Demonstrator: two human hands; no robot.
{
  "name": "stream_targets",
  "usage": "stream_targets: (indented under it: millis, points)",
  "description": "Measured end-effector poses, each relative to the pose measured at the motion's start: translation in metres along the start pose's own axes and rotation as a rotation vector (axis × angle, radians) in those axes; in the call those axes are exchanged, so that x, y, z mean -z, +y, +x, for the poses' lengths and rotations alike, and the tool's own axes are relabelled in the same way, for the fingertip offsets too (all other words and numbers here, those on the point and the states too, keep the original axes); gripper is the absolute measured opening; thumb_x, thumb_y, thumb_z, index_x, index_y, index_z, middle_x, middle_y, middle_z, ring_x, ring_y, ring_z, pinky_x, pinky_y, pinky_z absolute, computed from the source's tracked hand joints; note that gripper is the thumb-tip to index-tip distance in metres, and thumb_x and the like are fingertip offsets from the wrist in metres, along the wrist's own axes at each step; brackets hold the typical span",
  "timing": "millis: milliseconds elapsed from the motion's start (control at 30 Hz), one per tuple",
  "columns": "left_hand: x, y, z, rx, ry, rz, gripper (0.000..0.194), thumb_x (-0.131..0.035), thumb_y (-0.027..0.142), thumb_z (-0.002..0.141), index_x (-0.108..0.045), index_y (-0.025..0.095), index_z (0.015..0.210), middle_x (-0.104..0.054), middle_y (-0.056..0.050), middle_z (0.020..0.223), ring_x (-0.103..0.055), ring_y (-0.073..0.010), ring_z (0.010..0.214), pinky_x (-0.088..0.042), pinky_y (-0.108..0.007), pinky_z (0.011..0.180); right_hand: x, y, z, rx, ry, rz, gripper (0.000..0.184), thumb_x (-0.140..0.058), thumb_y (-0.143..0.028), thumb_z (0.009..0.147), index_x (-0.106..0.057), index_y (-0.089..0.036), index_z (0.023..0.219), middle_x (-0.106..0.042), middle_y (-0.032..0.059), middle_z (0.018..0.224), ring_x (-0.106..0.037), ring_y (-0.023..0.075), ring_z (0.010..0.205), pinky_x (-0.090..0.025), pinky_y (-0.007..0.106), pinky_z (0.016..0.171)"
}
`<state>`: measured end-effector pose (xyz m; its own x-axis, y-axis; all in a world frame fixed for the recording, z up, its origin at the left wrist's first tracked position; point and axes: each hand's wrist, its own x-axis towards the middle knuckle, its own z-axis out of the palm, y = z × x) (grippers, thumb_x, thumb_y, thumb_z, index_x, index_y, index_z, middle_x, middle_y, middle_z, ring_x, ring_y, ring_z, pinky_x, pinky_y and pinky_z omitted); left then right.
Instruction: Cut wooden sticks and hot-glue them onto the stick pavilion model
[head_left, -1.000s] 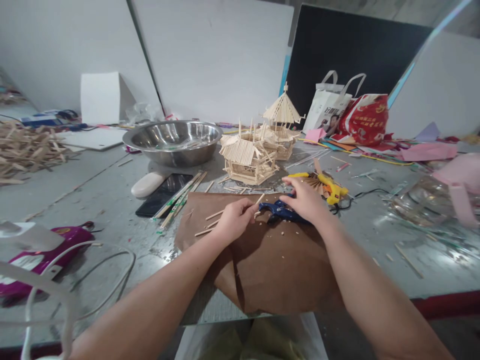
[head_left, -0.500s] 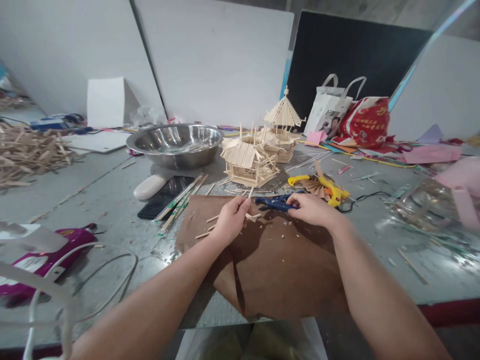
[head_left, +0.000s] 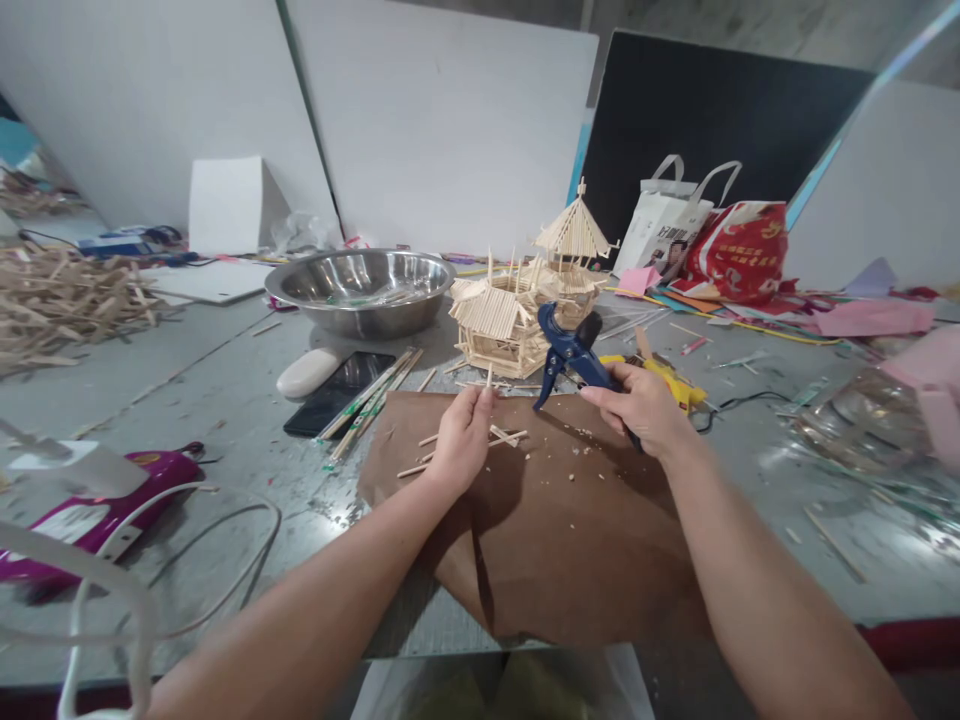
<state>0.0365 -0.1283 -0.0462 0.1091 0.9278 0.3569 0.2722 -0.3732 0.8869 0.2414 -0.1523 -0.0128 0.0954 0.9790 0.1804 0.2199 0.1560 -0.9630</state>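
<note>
My left hand (head_left: 466, 430) pinches a short thin wooden stick (head_left: 490, 376) that points up from the fingertips. Wrapped around the handles of a blue hand cutter (head_left: 574, 350) is my right hand (head_left: 641, 408); the cutter is raised, with its jaw end up and to the left. Both hands are over a sheet of brown paper (head_left: 574, 570). Cut wooden sticks (head_left: 508, 437) lie crossed on it beside my left hand, with small chips around them. Just beyond stands a small pavilion model (head_left: 495, 325) made of sticks.
Behind is a second stick model with a pointed roof (head_left: 574, 230). A steel basin (head_left: 360, 300), a phone (head_left: 341, 395) and wrapped chopsticks (head_left: 375, 405) are left of it. A yellow glue gun (head_left: 679, 385) lies right. A purple power strip (head_left: 97, 510) with cables sits at near left.
My right hand has picked up the blue cutter from the paper and tilted it upright. My left hand has turned its stick more upright, and other sticks now lie crossed on the paper.
</note>
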Motion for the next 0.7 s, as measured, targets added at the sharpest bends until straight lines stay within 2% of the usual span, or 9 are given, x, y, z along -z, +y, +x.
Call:
stream_targets:
  millis: [67,167,233,333,400,467,533,600,700]
  points:
    - [-0.001,0.001,0.000,0.008,0.004,-0.049,0.031,-0.034,0.041,0.079,-0.052,0.016,0.081,-0.054,-0.003,0.075,-0.050,-0.0130,0.075,-0.039,-0.025,0.072,-0.009,-0.001,-0.004,-0.041,-0.092,0.166,0.021,-0.062,-0.032,0.060,-0.049,-0.019,0.071,-0.036,-0.0110,0.039,-0.029,0.0038,0.026,-0.018,0.018,0.028]
    - [-0.003,-0.001,0.001,0.058,-0.051,-0.143,0.031,-0.033,0.041,0.079,-0.050,0.015,0.075,-0.055,-0.003,0.074,-0.051,-0.0125,0.072,-0.040,-0.025,0.069,-0.022,-0.003,-0.008,-0.068,-0.180,0.324,0.019,-0.061,-0.028,0.061,-0.048,-0.019,0.071,-0.037,-0.0110,0.041,-0.030,0.0035,0.026,-0.019,0.017,0.026]
    - [-0.003,-0.002,0.002,0.088,-0.037,-0.133,0.031,-0.034,0.042,0.079,-0.047,0.016,0.069,-0.053,-0.001,0.067,-0.050,-0.0112,0.065,-0.040,-0.024,0.064,-0.028,-0.004,-0.011,-0.104,-0.219,0.397,0.018,-0.060,-0.027,0.062,-0.048,-0.019,0.073,-0.039,-0.0106,0.043,-0.031,0.0032,0.026,-0.019,0.017,0.026]
    - [-0.003,-0.002,0.002,0.113,-0.012,-0.106,0.032,-0.033,0.043,0.079,-0.041,0.017,0.062,-0.046,0.002,0.055,-0.044,-0.0090,0.053,-0.037,-0.021,0.053,-0.034,-0.006,-0.015,-0.143,-0.223,0.481,0.018,-0.058,-0.027,0.062,-0.049,-0.019,0.075,-0.042,-0.0096,0.047,-0.030,0.0026,0.027,-0.020,0.017,0.027]
    - [-0.004,-0.001,0.001,0.118,-0.016,-0.118,0.032,-0.032,0.044,0.079,-0.039,0.018,0.062,-0.040,0.004,0.052,-0.040,-0.0078,0.048,-0.034,-0.020,0.049,-0.038,-0.005,-0.016,-0.140,-0.188,0.516,0.017,-0.057,-0.027,0.062,-0.050,-0.020,0.075,-0.047,-0.0076,0.051,-0.036,0.0039,0.031,-0.027,0.018,0.031]
    - [-0.005,0.001,-0.001,0.113,-0.012,-0.122,0.031,-0.032,0.044,0.079,-0.037,0.018,0.062,-0.036,0.005,0.051,-0.037,-0.0070,0.047,-0.032,-0.019,0.047,-0.043,-0.002,-0.016,-0.118,-0.138,0.545,0.019,-0.057,-0.028,0.062,-0.051,-0.020,0.078,-0.056,-0.0027,0.064,-0.050,0.0082,0.046,-0.039,0.021,0.043]
    - [-0.006,0.003,-0.003,0.110,-0.026,-0.110,0.031,-0.033,0.044,0.079,-0.036,0.019,0.061,-0.035,0.005,0.051,-0.035,-0.0068,0.046,-0.031,-0.019,0.046,-0.048,0.001,-0.016,-0.096,-0.142,0.556,0.024,-0.053,-0.031,0.063,-0.051,-0.021,0.085,-0.059,0.0034,0.089,-0.057,0.0149,0.072,-0.045,0.028,0.059]
    - [-0.008,0.006,-0.005,0.122,-0.059,-0.103,0.031,-0.033,0.043,0.079,-0.034,0.019,0.060,-0.035,0.005,0.050,-0.035,-0.0068,0.046,-0.031,-0.019,0.045,-0.052,0.002,-0.017,-0.078,-0.227,0.547,0.030,-0.044,-0.037,0.067,-0.051,-0.022,0.092,-0.054,0.0056,0.107,-0.053,0.0192,0.091,-0.044,0.032,0.068]
    - [-0.011,0.011,-0.008,0.138,-0.111,-0.138,0.029,-0.033,0.042,0.079,-0.035,0.019,0.061,-0.036,0.006,0.050,-0.035,-0.0066,0.044,-0.031,-0.019,0.044,-0.055,0.001,-0.020,-0.070,-0.377,0.549,0.035,-0.034,-0.039,0.069,-0.053,-0.023,0.094,-0.053,0.0055,0.111,-0.050,0.0204,0.098,-0.043,0.035,0.070]
